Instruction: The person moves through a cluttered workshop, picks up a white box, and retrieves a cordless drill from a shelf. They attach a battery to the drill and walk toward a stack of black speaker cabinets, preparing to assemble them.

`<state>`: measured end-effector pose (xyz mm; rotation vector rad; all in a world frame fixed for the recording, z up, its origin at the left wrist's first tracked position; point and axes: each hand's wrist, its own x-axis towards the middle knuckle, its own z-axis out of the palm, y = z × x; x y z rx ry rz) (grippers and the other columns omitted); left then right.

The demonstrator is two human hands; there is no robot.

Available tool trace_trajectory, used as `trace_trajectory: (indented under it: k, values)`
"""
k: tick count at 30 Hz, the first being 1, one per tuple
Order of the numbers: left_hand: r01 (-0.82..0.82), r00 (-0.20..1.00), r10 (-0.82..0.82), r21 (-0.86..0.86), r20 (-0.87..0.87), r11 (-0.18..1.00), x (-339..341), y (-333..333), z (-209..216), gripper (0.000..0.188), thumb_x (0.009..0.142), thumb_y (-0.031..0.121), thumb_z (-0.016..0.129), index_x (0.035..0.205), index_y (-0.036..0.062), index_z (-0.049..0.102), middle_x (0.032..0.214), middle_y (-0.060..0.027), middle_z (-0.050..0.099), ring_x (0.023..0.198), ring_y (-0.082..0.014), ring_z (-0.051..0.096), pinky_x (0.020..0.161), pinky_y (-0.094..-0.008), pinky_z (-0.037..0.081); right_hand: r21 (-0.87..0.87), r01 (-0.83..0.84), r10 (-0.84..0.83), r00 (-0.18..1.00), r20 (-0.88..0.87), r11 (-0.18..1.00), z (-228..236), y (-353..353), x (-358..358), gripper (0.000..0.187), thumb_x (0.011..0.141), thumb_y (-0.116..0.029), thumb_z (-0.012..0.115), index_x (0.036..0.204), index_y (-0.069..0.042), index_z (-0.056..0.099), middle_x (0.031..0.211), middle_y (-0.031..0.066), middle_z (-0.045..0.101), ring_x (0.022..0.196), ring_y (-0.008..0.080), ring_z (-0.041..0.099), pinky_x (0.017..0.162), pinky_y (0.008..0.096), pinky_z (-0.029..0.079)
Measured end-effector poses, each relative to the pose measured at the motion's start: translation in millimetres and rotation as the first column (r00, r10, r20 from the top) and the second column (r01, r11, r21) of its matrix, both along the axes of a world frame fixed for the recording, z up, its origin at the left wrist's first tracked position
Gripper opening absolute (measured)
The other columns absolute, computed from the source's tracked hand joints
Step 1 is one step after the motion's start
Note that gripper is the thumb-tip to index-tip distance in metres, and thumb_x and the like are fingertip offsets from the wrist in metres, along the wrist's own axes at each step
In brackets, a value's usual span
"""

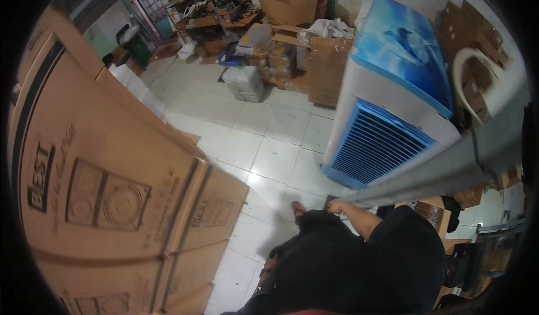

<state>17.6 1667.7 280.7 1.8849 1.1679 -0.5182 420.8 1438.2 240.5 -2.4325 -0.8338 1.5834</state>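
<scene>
My right hand is low in front of my dark clothing, its fingers curled. Beside the fingertips shows a small dark brown patch, too small to name. My left arm hangs at my left side, with a dark band at the wrist; of my left hand only a bit shows, and its fingers are hidden. Nearest to the right hand is the lower end of a long grey beam-like thing, slanting up to the right. Behind it stands a white and blue air cooler with a slatted front grille.
Tall stacked brown cartons with printed speaker drawings fill the left side. Ahead on the white tiled floor are a strapped white bundle, taped packages and an open carton. A cluttered shelf and green bin stand farther back.
</scene>
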Motion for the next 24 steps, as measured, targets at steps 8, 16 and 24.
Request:
trace_trajectory:
  k: [8,16,24]
  values:
    - [-0.172,0.985,0.174,0.167,0.000,0.971,219,196,49,0.077,0.080,0.046,0.065,0.133,-0.0065,0.045,0.124,-0.0340,0.056,0.115,-0.0477,0.056,0.099,-0.0525,0.044,0.625,0.369,-0.397,0.912,-0.101,0.688,110,375,226,0.042,0.086,-0.031,0.069,0.122,-0.010,0.063,0.097,0.0111,0.068,0.072,0.0184,0.062,0.066,0.0344,0.053]
    - [-0.006,0.980,-0.051,-0.286,-0.192,0.958,404,446,-19,0.069,0.087,0.051,0.058,0.119,-0.0103,0.061,0.117,-0.0279,0.065,0.109,-0.0404,0.063,0.093,-0.0438,0.049,0.496,0.288,-0.363,0.930,0.060,0.819,106,437,336,0.049,0.089,-0.037,0.063,0.127,-0.007,0.058,0.114,0.0172,0.067,0.107,0.0315,0.063,0.093,0.0394,0.049]
    - [0.362,0.883,-0.453,-0.437,-0.123,0.824,560,598,-90,0.100,0.082,0.075,0.051,0.148,0.0022,0.033,0.142,-0.0259,0.045,0.131,-0.0417,0.044,0.106,-0.0442,0.038,-0.026,0.714,-0.671,0.669,0.319,0.700,-26,218,341,0.030,0.084,-0.026,0.062,0.102,-0.004,0.071,0.096,0.0184,0.069,0.088,0.0336,0.066,0.078,0.0458,0.052]
